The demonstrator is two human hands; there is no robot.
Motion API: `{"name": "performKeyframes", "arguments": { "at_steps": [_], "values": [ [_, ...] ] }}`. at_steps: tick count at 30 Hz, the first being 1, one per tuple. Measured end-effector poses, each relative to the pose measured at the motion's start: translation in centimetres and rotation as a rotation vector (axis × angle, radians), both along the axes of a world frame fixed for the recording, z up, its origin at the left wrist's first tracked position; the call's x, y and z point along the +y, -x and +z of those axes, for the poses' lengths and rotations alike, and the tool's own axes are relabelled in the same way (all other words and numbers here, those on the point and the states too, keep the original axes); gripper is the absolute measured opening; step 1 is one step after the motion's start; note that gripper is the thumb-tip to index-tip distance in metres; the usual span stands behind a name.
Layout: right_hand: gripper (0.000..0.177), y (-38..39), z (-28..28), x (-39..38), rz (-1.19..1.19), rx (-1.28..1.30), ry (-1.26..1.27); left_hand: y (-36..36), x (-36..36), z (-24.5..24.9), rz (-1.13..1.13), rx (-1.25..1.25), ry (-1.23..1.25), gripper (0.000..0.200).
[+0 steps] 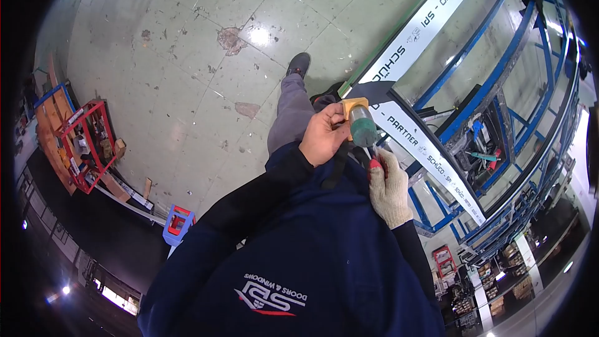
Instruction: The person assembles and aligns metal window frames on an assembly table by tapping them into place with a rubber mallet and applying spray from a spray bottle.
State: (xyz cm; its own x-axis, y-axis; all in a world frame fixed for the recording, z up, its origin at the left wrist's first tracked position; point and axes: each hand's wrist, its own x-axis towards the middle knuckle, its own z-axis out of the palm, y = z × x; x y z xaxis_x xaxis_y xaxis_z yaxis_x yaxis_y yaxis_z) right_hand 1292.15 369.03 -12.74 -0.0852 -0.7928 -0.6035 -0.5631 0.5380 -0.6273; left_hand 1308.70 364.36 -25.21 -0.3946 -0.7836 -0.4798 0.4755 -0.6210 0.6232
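My bare left hand (324,134) pinches an orange-yellow holder with a rounded, see-through green cylinder (363,127) on it, held in front of my waist. My right hand (388,190), in a cream knitted glove, is closed around a small tool with a red and dark handle (374,163). The tool's thin tip points up at the lower end of the green cylinder, close against it. Its exact kind is hidden by the glove. A long white profile film printed with SCHÜCO lettering (399,128) covers the frame bar just beyond my hands.
Blue metal racking (462,65) with black parts and tools in it fills the right side. At left stand a red metal frame (93,143) and wooden boards (53,125). A blue and red box (178,224) sits near my left elbow. The tiled floor (187,43) shows chipped patches.
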Motion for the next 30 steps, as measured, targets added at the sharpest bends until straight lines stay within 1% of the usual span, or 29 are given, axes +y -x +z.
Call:
{"name": "performKeyframes", "arguments": {
  "at_steps": [2, 5, 6, 9, 11, 12, 15, 16, 17, 19, 20, 21, 23, 24, 25, 27, 29, 30],
  "values": [
    [0.028, -0.4, -0.5, -0.6, 0.014, 0.011, -0.028, -0.2, -0.2, 0.3, -0.019, -0.035, 0.040, 0.034],
    [0.027, -0.5, -0.9, -0.4, -0.021, 0.000, -0.075, -0.3, -0.5, 0.9, -0.058, -0.062, -0.089, 0.035],
    [0.027, -0.5, -1.0, -0.3, -0.041, -0.009, -0.093, -0.3, -0.5, 0.9, -0.044, -0.054, -0.076, 0.034],
    [0.021, -0.4, -1.0, 0.2, 0.023, 0.022, 0.105, 0.0, -0.3, 0.7, -0.027, -0.058, -0.062, 0.034],
    [0.021, -0.3, 0.2, 0.6, -0.026, -0.034, 0.172, 0.1, -0.3, 0.7, -0.038, -0.103, -0.083, 0.034],
    [0.020, -0.3, 0.7, 0.9, -0.052, -0.062, 0.201, 0.1, -0.2, 0.8, -0.021, -0.088, -0.098, 0.033],
    [0.020, -0.8, -0.5, -0.2, -0.039, 0.068, 0.059, 0.3, -0.5, 1.2, 0.021, -0.042, -0.132, 0.030],
    [0.019, -0.6, -1.8, -0.9, 0.081, 0.146, 0.030, 0.4, -0.5, 1.2, 0.031, -0.031, -0.146, 0.029],
    [0.019, -0.2, -1.6, -0.8, 0.049, 0.105, 0.010, 0.5, -0.6, 1.2, 0.041, -0.020, -0.160, 0.027],
    [0.020, 0.1, -1.2, -1.2, -0.006, 0.016, -0.023, 0.0, -1.3, 1.4, -0.011, -0.014, -0.205, 0.025],
    [0.021, -0.1, 0.1, -1.6, -0.039, 0.009, -0.025, -0.3, -0.9, 1.8, -0.047, -0.010, -0.246, 0.024],
    [0.022, 0.9, -1.0, 0.0, -0.109, 0.018, -0.038, -0.5, -0.5, 1.9, -0.100, 0.014, -0.204, 0.024],
    [0.031, 0.9, -0.8, 0.5, -0.342, -0.172, 0.099, -0.7, 0.3, 2.6, -0.209, 0.060, -0.112, 0.025],
    [0.040, 1.2, -0.7, 0.6, -0.356, -0.185, 0.172, -0.6, 0.8, 2.9, -0.289, 0.127, -0.088, 0.026],
    [0.039, 1.2, 0.0, 0.1, -0.340, -0.179, 0.198, -0.2, 1.0, 3.7, -0.321, 0.241, -0.107, 0.027],
    [0.035, 1.7, 0.2, -0.2, -0.521, -0.251, 0.009, 0.6, 0.8, 4.8, -0.438, 0.279, -0.156, 0.029],
    [0.032, 2.8, -0.2, -0.2, -0.529, -0.204, 0.029, 0.4, -0.7, 5.1, -0.568, -0.022, 0.015, 0.033],
    [0.031, 3.6, -0.7, 0.1, -0.540, -0.190, 0.054, 0.4, -0.5, 4.6, -0.381, -0.049, -0.110, 0.037]
  ]
}}
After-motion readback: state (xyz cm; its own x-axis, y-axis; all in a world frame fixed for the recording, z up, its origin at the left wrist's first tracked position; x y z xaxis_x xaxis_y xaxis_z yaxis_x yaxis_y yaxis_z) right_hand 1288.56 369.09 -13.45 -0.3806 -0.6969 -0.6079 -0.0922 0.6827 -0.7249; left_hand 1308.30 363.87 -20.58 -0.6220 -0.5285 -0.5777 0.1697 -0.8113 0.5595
